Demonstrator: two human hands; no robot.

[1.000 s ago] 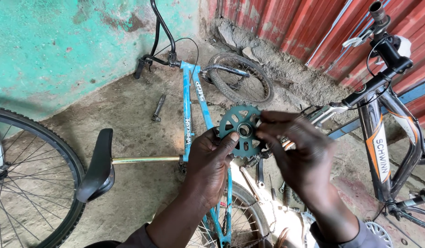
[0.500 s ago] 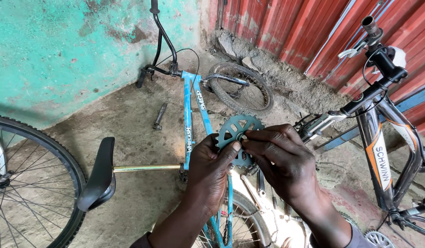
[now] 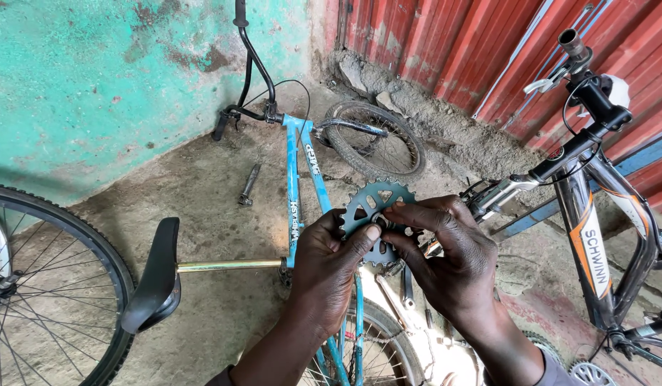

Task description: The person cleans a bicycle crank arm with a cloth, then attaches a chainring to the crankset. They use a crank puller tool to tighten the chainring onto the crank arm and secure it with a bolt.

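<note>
A toothed blue-grey chainring is held up between both hands above a small blue bicycle lying on its side. My left hand grips the chainring's left and lower edge, thumb pressed near its centre. My right hand pinches the centre from the right with its fingertips. The lower half of the chainring is hidden behind my fingers.
The blue bicycle's black saddle and front wheel lie on the dirt floor. A large wheel stands at left, a black bicycle at right. A loose pedal part lies near the green wall; red corrugated sheeting stands behind.
Both hands have kept hold of the chainring and shifted it slightly down and right in view. My right fingers have moved in over its centre.
</note>
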